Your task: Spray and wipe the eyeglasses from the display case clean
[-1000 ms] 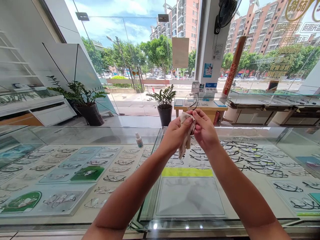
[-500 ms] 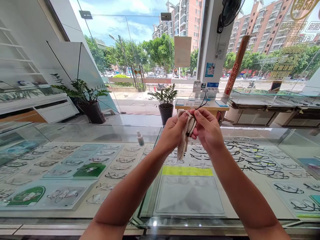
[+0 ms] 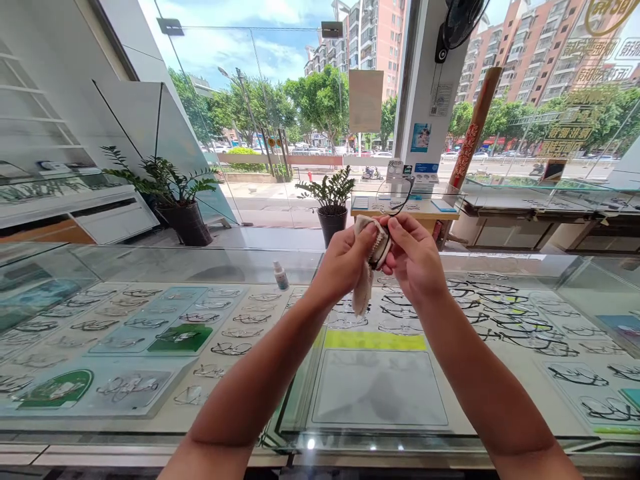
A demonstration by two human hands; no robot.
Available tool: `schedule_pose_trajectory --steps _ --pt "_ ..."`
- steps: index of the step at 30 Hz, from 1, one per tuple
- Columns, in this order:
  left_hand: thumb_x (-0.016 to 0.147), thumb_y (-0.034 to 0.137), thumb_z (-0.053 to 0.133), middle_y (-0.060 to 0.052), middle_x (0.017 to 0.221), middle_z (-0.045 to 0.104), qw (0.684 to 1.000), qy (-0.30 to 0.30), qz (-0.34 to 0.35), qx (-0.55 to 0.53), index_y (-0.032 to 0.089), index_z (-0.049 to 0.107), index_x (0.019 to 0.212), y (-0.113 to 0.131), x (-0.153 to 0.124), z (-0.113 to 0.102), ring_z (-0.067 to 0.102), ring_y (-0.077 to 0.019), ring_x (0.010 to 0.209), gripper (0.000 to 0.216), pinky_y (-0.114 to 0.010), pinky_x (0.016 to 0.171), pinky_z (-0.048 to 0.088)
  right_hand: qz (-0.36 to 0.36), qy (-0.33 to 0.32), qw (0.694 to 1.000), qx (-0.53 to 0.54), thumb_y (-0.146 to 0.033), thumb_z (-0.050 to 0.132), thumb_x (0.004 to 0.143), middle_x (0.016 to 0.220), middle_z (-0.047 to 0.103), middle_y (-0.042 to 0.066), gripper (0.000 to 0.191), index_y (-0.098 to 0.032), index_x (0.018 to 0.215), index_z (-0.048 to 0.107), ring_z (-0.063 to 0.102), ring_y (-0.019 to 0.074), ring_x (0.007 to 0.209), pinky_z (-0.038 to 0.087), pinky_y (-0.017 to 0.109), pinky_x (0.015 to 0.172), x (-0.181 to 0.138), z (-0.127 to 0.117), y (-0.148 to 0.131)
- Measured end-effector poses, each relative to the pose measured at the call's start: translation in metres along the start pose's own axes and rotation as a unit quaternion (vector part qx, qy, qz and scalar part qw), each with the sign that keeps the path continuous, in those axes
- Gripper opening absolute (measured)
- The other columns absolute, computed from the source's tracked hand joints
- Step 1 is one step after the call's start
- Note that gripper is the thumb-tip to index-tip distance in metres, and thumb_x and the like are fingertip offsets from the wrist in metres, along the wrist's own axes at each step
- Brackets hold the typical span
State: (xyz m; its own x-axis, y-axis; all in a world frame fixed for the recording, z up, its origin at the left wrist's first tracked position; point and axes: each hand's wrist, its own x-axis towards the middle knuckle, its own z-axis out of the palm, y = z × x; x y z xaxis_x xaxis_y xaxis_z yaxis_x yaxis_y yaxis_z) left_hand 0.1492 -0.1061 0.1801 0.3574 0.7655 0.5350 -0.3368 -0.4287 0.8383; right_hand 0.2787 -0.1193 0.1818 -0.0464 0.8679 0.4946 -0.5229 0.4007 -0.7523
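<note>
Both hands are raised above a glass display counter [image 3: 210,263]. My left hand [image 3: 345,263] is closed on a cream cleaning cloth [image 3: 363,287], whose loose end hangs down below the fingers. My right hand [image 3: 413,257] pinches a pair of thin dark-framed glasses [image 3: 395,197]. One lens is pressed into the cloth between the two hands. The other lens and the arms stick up above my fingers.
Under the counter glass lie several rows of spectacle frames [image 3: 505,320]. A small spray bottle [image 3: 281,275] stands on the counter left of my hands, and a clear mat [image 3: 379,390] with a yellow strip lies below them. Potted plants [image 3: 330,203] stand by the shop window.
My hands have lifted slightly. The glasses have turned in my right hand, so more of the frame shows above the fingers, and the cloth has shifted around the lens.
</note>
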Motion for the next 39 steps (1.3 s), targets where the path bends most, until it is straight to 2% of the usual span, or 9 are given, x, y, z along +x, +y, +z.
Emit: schedule_pose_trajectory --steps 4,8,16,21,24,28,31,36,39 --pt "0.094 0.058 0.075 -0.003 0.080 0.071 0.998 -0.038 0.008 0.048 0.016 0.076 0.095 0.010 -0.001 -0.018 0.062 -0.0144 0.072 0.042 -0.027 0.068 0.052 -0.021 0.026 0.998 -0.044 -0.050 0.083 0.084 0.107 0.078 0.003 0.026 -0.027 0.092 0.075 0.050 0.0110 0.062 0.039 0.028 0.048 0.004 -0.006 -0.003" --pt "0.092 0.046 0.082 -0.006 0.096 0.074 0.994 -0.086 0.009 0.072 0.018 0.077 0.111 0.016 -0.006 -0.020 0.065 -0.0166 0.083 0.034 -0.027 0.075 0.053 -0.023 0.030 0.998 -0.055 -0.053 0.079 0.087 0.108 0.077 0.004 0.027 -0.027 0.093 0.074 0.052 0.0125 0.066 0.039 0.028 0.049 0.004 -0.006 -0.003" --pt "0.095 0.058 0.075 -0.002 0.078 0.071 0.998 0.039 0.024 0.041 0.016 0.073 0.120 0.001 -0.004 0.005 0.062 -0.0124 0.063 0.048 -0.025 0.061 0.049 -0.008 0.018 0.999 -0.035 -0.049 0.081 0.084 0.109 0.077 0.003 0.025 -0.027 0.090 0.070 0.050 0.0115 0.063 0.037 0.027 0.045 -0.001 0.000 -0.005" --pt "0.094 0.058 0.076 -0.005 0.082 0.073 0.998 -0.062 -0.010 0.016 0.016 0.076 0.095 0.011 -0.003 -0.012 0.064 -0.0139 0.071 0.042 -0.026 0.066 0.052 0.007 0.014 0.999 -0.045 -0.050 0.082 0.084 0.104 0.076 0.003 0.027 -0.026 0.091 0.073 0.047 0.0101 0.059 0.033 0.026 0.042 0.003 -0.010 -0.011" --pt "0.090 0.050 0.083 -0.005 0.091 0.074 0.996 -0.085 -0.024 -0.001 0.017 0.075 0.102 0.010 -0.004 -0.013 0.067 -0.0142 0.079 0.036 -0.025 0.071 0.054 -0.006 0.020 0.999 -0.049 -0.049 0.082 0.086 0.102 0.076 0.003 0.025 -0.026 0.090 0.075 0.046 0.0088 0.058 0.032 0.024 0.040 0.004 -0.010 -0.011" --pt "0.091 0.051 0.082 0.001 0.073 0.070 1.000 -0.019 0.004 -0.008 0.018 0.071 0.119 0.000 -0.003 0.002 0.064 -0.0118 0.065 0.045 -0.022 0.061 0.050 -0.023 0.006 0.999 -0.048 -0.046 0.085 0.084 0.100 0.077 0.002 0.023 -0.026 0.088 0.074 0.054 0.0103 0.060 0.041 0.024 0.041 0.003 -0.007 -0.007" --pt "0.099 0.063 0.067 0.002 0.060 0.065 1.000 0.019 0.019 0.014 0.015 0.073 0.112 -0.002 -0.001 0.004 0.058 -0.0110 0.055 0.051 -0.022 0.056 0.047 -0.029 -0.010 0.999 -0.045 -0.045 0.086 0.084 0.094 0.077 0.000 0.023 -0.026 0.085 0.073 0.052 0.0092 0.053 0.044 0.026 0.041 0.003 -0.007 -0.007" --pt "0.095 0.058 0.075 -0.006 0.081 0.076 0.994 -0.101 -0.029 -0.005 0.015 0.076 0.101 0.007 0.000 -0.016 0.070 -0.0153 0.069 0.044 -0.028 0.071 0.058 -0.016 0.009 0.999 -0.045 -0.046 0.087 0.084 0.096 0.080 0.001 0.023 -0.025 0.088 0.077 0.040 0.0044 0.045 0.034 0.024 0.037 0.004 -0.012 -0.013" --pt "0.090 0.048 0.084 -0.008 0.095 0.078 0.993 -0.116 -0.035 -0.010 0.016 0.075 0.106 0.005 -0.001 -0.015 0.072 -0.0154 0.080 0.036 -0.026 0.074 0.057 -0.018 0.019 0.998 -0.061 -0.046 0.084 0.087 0.097 0.079 0.001 0.023 -0.025 0.088 0.078 0.036 0.0031 0.044 0.030 0.023 0.035 0.004 -0.012 -0.015"
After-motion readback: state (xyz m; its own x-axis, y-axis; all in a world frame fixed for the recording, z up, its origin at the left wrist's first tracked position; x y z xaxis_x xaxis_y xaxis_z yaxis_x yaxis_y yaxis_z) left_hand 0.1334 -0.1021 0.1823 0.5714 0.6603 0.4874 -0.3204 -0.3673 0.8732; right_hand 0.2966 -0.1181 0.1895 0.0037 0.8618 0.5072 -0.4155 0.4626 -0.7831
